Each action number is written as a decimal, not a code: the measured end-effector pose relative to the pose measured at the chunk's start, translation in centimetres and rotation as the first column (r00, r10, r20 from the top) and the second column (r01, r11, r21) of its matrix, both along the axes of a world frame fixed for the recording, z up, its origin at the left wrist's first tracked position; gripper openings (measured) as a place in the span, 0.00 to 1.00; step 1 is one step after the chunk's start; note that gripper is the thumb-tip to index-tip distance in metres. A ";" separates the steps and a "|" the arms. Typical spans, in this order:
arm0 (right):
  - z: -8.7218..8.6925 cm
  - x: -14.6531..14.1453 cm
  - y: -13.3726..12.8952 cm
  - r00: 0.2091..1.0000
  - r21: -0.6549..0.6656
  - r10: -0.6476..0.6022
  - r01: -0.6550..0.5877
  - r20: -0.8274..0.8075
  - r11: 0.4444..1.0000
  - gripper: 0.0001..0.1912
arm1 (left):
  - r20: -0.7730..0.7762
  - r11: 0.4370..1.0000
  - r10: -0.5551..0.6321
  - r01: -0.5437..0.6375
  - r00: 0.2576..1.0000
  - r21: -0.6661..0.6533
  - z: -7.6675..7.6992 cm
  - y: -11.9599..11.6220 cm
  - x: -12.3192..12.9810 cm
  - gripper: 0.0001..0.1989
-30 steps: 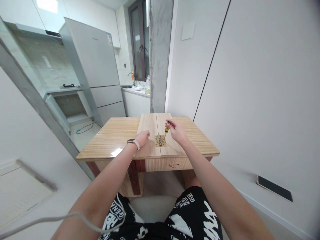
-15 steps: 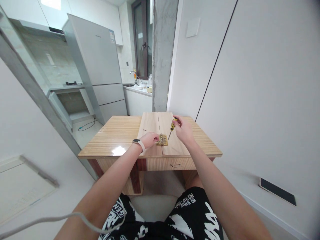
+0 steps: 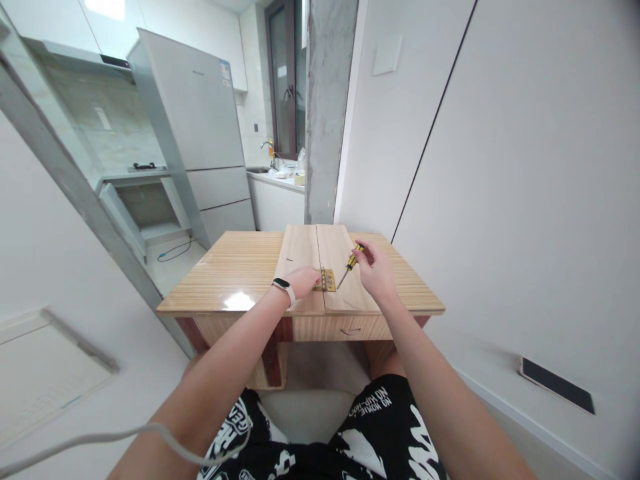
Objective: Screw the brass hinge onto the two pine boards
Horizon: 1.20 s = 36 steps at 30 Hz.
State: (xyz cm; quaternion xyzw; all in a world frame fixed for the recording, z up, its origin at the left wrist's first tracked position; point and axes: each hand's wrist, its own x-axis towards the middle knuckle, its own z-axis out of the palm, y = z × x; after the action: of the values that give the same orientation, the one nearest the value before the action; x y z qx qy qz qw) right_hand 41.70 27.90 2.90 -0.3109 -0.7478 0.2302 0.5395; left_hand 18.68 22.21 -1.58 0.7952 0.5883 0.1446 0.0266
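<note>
Two pale wooden boards lie side by side, the left board (image 3: pixel 301 241) and the right board (image 3: pixel 334 243), with a brass hinge (image 3: pixel 329 280) across their seam. My left hand (image 3: pixel 303 281) rests over the hinge's left leaf, fingertips pressed together and covering part of it; whatever they pinch is hidden. In my right hand (image 3: pixel 376 272) is a screwdriver (image 3: pixel 353 260) with a yellow and black handle, tilted, its tip low beside the hinge's right edge. A small screw (image 3: pixel 289 259) lies on the left board, beyond my left hand.
The boards lie on a glossy wooden table (image 3: pixel 220 273) with a drawer (image 3: pixel 325 328) at its front. A grey cable (image 3: pixel 100 438) crosses my left forearm. A white wall (image 3: pixel 500 200) rises to the right; a fridge (image 3: pixel 200 120) stands behind on the left.
My right hand has moved slightly right and nearer to me, and the screwdriver's tip has come down beside the hinge. My left hand has shifted slightly right over the hinge.
</note>
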 end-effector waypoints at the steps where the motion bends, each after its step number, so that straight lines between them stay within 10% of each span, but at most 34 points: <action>1: 0.0 0.0 0.0 1.000 0.002 0.001 -0.001 -0.002 1.000 0.19 | -0.015 1.000 -0.002 0.002 1.000 0.000 0.0 0.0 0.1 0.12; 12: 0.4 -0.6 -0.4 0.996 -0.018 0.085 -0.086 -0.042 0.996 0.19 | 0.128 0.998 0.019 -0.027 0.992 0.058 -1.1 -0.4 0.3 0.08; 19: 0.0 -3.1 -0.1 0.968 -0.052 0.202 -0.212 -0.151 0.976 0.19 | 0.518 0.978 0.142 -0.200 0.843 0.057 -3.5 -1.3 0.6 0.09; 36: 0.4 -6.3 0.5 0.972 -0.034 0.236 -0.236 -0.006 0.971 0.17 | 0.692 0.967 0.174 -0.255 0.701 0.016 -5.2 -1.0 0.2 0.05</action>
State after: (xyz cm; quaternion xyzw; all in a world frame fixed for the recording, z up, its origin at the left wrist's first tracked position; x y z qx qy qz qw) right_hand 35.42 28.38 3.27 -0.2289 -0.7749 0.3056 0.5037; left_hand 18.87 21.19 -6.76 0.6116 0.6164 0.4619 0.1805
